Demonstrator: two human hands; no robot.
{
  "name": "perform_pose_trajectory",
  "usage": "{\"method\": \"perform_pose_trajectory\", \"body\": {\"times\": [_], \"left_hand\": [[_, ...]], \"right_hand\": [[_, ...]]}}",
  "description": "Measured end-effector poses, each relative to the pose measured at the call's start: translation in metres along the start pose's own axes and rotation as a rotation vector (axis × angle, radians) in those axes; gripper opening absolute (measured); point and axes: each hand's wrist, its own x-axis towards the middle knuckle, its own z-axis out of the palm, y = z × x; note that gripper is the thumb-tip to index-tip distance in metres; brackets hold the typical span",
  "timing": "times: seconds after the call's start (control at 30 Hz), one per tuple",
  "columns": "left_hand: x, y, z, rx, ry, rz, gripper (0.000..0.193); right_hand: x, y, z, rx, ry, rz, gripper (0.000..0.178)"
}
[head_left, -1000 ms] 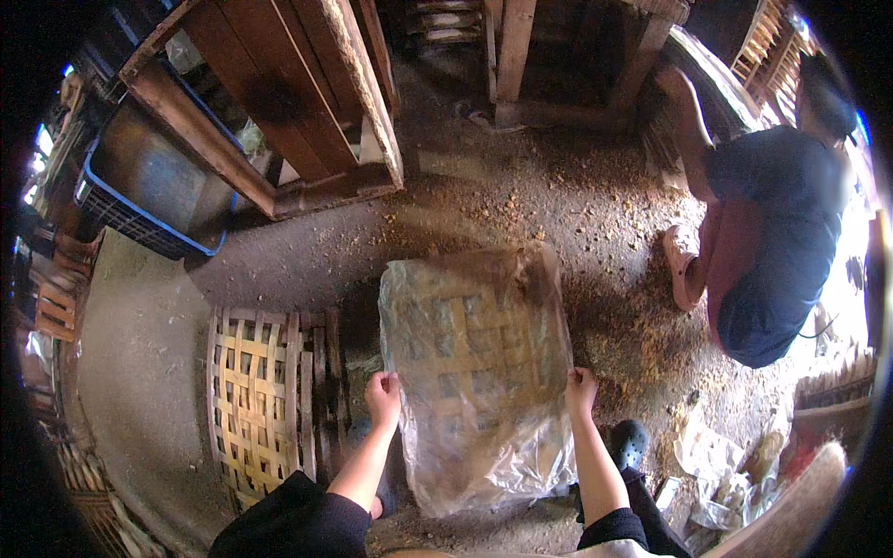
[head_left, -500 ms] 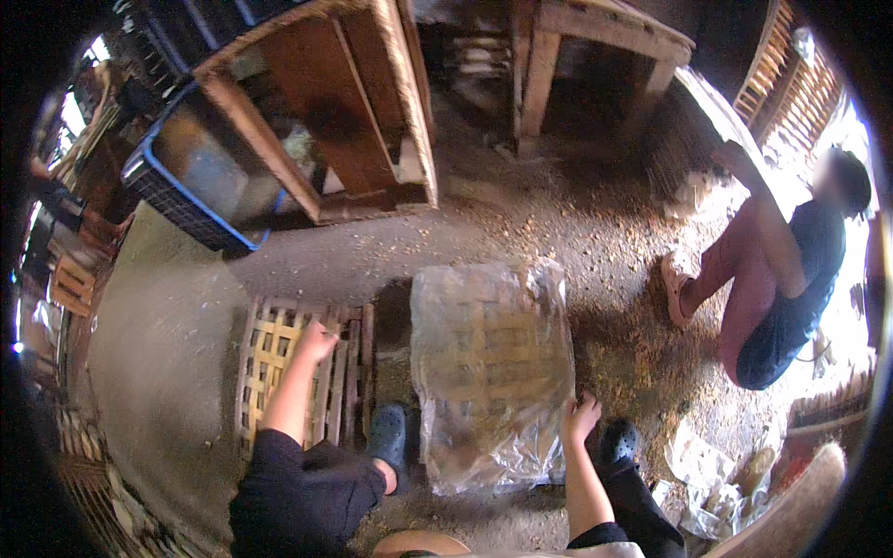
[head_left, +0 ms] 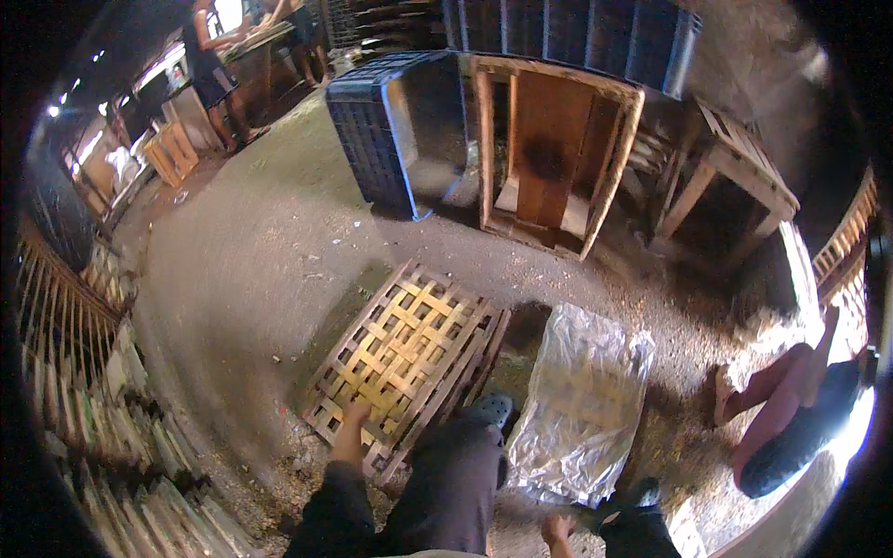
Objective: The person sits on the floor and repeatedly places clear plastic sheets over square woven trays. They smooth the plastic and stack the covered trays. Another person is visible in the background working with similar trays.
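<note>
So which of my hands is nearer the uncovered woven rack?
Left. Your left hand is at the near end of the uncovered woven rack; your right hand is off to its right, by the plastic sheet's near end.

Left hand (head_left: 351, 431) at near end of woven crate (head_left: 414, 335): fingers (head_left: 359, 411) blurred, contact unclear. Right hand (head_left: 557, 528), right of crate: cropped near wrist by lower edge, grip unreadable. Also right of crate, plastic sheet (head_left: 579, 465) clouds slats (head_left: 569, 405) beneath. Co-worker (head_left: 791, 423) far right of crate: head lost at rim. People (head_left: 214, 79) beyond crate, heads cropped.
</note>
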Motion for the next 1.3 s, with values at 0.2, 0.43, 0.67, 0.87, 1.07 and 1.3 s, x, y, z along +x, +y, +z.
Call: {"method": "perform_pose_trajectory", "body": {"times": [0.2, 0.43, 0.67, 0.87, 1.07, 1.3], "left_hand": [[-0.075, -0.099, 0.035, -0.59, 0.016, -0.504, 0.036], [-0.094, -0.138, 0.057, -0.858, 0.112, -0.662, 0.041], [-0.097, -0.119, 0.045, -0.44, 0.334, -1.01, 0.049], [-0.122, -0.164, 0.03, -0.124, 0.264, -0.733, 0.048], [-0.157, -0.07, -0.022, -1.188, 0.137, -0.407, 0.041], [-0.117, -0.123, -0.003, -1.134, 0.26, -0.471, 0.042]], "right_hand": [[-0.051, -0.01, -0.055, 0.255, 0.318, 0.087, 0.026], [-0.087, -0.007, -0.083, 0.35, 0.329, 0.175, 0.026], [-0.103, -0.007, -0.088, 0.329, 0.287, 0.195, 0.027], [-0.089, -0.01, -0.085, 0.272, 0.227, 0.134, 0.027], [-0.073, -0.007, -0.079, 0.309, 0.324, 0.071, 0.027], [-0.07, -0.024, -0.089, 0.327, 0.319, -0.036, 0.028]]}}
